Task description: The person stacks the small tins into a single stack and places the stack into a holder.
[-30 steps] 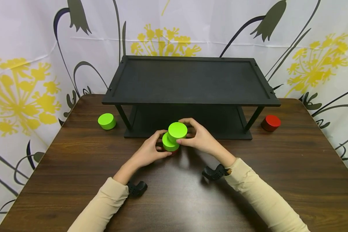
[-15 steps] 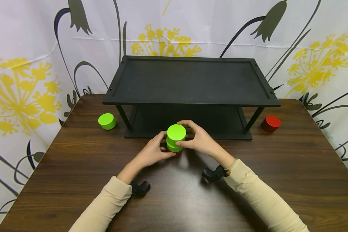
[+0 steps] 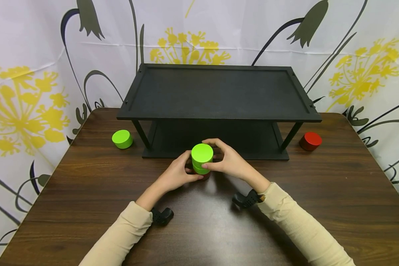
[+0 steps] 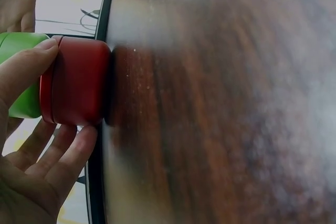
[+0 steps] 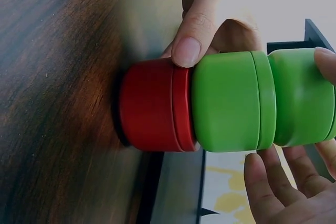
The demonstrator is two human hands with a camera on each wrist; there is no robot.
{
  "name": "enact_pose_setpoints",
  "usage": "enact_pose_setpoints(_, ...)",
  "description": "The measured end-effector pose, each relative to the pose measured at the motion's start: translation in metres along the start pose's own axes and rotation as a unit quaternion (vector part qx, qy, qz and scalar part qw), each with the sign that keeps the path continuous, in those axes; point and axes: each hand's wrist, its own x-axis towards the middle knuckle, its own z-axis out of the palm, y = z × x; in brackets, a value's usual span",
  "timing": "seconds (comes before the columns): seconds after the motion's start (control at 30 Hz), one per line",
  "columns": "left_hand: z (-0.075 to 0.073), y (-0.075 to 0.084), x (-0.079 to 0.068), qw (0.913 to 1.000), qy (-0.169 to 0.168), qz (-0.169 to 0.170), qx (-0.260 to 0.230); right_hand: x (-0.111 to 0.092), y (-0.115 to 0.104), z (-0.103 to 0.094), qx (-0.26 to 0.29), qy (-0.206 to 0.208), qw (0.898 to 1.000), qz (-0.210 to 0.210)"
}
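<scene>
The brown surface [image 3: 199, 229] carries everything, with the black two-tier shelf [image 3: 216, 92] standing toward its back edge. Just in front of the shelf, two hands meet at an upright stack of three jars: the right hand [image 3: 229, 159] grips the upper green jar [image 3: 202, 152] between thumb and fingers, while the left hand [image 3: 176, 171] holds lower, its fingers curled round the red jar [image 4: 81, 80] at the base (thumb at the seam under the lower green jar [image 5: 228, 100]). A second ago the upper green jar hung off to one side; now it has come over and down, almost in line, so the stacking looks nearly done. Whether its full weight rests below is hard to tell, as fingers cover part of the join. Apart from the stack, another green jar [image 3: 122, 139] sits left of the shelf and another red jar [image 3: 310, 141] right.
</scene>
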Motion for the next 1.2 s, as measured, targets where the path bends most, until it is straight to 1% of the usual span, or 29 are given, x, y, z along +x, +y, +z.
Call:
enact_pose_setpoints(0.23, 0.001, 0.001, 0.001, 1.0, -0.003, -0.008, -0.001, -0.002, 0.0, -0.002, 0.005, -0.002, 1.0, -0.005)
enact_pose_setpoints(0.47, 0.0, 0.0, 0.001, 0.9993, -0.012, -0.029, -0.02, -0.002, 0.002, -0.002, 0.006, -0.003, 1.0, -0.01)
enact_pose_setpoints(0.67, 0.0, 0.001, 0.001, 0.9994, -0.015, -0.028, -0.016, -0.006, 0.003, -0.009, 0.004, -0.006, 1.0, -0.01)
enact_pose_setpoints(0.77, -0.001, 0.002, 0.001, 0.9994, -0.015, -0.029, -0.013, -0.008, 0.004, -0.016, 0.006, -0.001, 1.0, -0.007)
enact_pose_setpoints(0.93, 0.0, 0.002, 0.001, 0.9993, -0.012, -0.035, -0.01, -0.015, 0.009, -0.032, 0.01, 0.025, 1.0, 0.004)
enact_pose_setpoints(1.1, 0.0, 0.003, 0.0, 0.9993, -0.012, -0.034, -0.009, -0.025, 0.015, -0.054, 0.013, 0.05, 0.999, 0.011)
enact_pose_setpoints(1.2, 0.0, 0.003, 0.0, 0.9994, -0.011, -0.032, -0.007, -0.032, 0.019, -0.069, 0.003, 0.064, 0.998, 0.022)
